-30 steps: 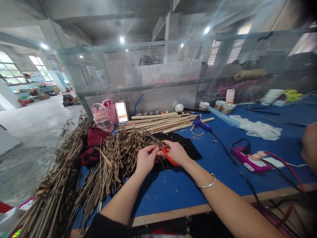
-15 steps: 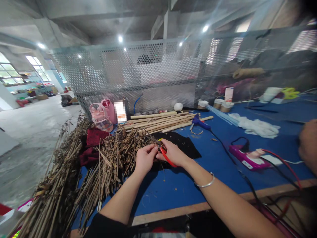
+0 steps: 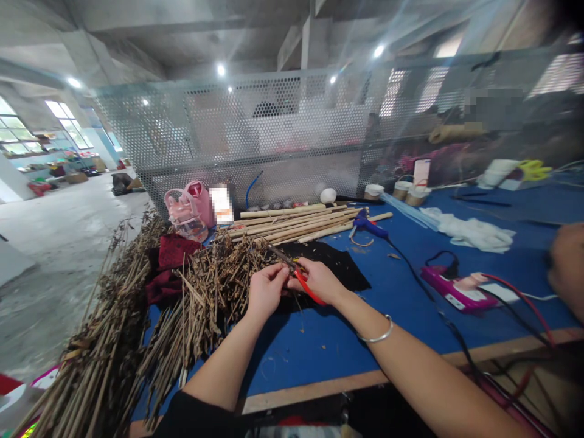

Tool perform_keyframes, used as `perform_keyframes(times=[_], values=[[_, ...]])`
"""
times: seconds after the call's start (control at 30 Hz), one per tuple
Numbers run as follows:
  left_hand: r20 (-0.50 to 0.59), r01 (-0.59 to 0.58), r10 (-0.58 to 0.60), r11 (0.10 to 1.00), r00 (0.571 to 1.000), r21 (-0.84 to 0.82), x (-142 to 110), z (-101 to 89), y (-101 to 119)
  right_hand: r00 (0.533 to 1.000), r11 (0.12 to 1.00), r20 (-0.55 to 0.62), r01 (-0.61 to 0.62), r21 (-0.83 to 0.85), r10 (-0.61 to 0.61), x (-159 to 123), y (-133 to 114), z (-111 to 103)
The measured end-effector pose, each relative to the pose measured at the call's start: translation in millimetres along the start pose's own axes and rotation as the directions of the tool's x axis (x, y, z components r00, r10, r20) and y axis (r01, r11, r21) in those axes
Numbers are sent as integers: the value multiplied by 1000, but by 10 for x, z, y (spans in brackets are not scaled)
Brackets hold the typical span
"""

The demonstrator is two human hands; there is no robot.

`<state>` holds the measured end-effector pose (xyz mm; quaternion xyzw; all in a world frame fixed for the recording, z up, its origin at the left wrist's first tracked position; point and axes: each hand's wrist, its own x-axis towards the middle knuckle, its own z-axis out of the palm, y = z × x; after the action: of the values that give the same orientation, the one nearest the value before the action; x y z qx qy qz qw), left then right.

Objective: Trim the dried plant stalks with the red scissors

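My right hand (image 3: 318, 281) is closed around red-handled cutters (image 3: 306, 287), whose dark blades point up and to the left. Close beside it, my left hand (image 3: 267, 289) has thumb and fingers pinched together; what they hold is too small to make out. Both hands nearly meet over a black cloth (image 3: 340, 261) on the blue tabletop (image 3: 310, 365). Just left of them lies a heap of dried plant stems (image 3: 214, 286), with seed heads or leaves at the far ends.
A larger bundle of dried stalks (image 3: 98, 340) leans at the left edge. Pale sticks (image 3: 292, 224), a blue glue gun (image 3: 370, 227) and a pink bottle (image 3: 198, 204) lie or stand behind. At right are a purple power strip (image 3: 458, 291), cables and another person's hand (image 3: 568, 267).
The cutters' blades have shifted slightly between my hands. Both hands stay almost in the same place.
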<state>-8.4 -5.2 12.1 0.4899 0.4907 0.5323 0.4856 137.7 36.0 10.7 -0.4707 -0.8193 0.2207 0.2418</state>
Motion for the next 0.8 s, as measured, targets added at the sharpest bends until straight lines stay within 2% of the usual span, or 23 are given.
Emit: perform_keyframes(times=[0.17, 0.33, 0.6, 0.8], values=[[-10, 16, -16, 1000, 1000, 5, 8, 3, 4, 1000, 996, -19, -2, -94, 0, 10, 5, -26], [-16, 13, -13, 1000, 1000, -1, 13, -5, -4, 998, 997, -9, 69, -40, -69, -2, -47, -52], [-29, -12, 14, 998, 999, 62, 16, -12, -6, 992, 990, -10, 128, -55, -128, 9, -30, -36], [-14, -50, 52, 994, 999, 99, 62, -55, -67, 999, 999, 18, 35, -35, -35, 18, 0, 1]])
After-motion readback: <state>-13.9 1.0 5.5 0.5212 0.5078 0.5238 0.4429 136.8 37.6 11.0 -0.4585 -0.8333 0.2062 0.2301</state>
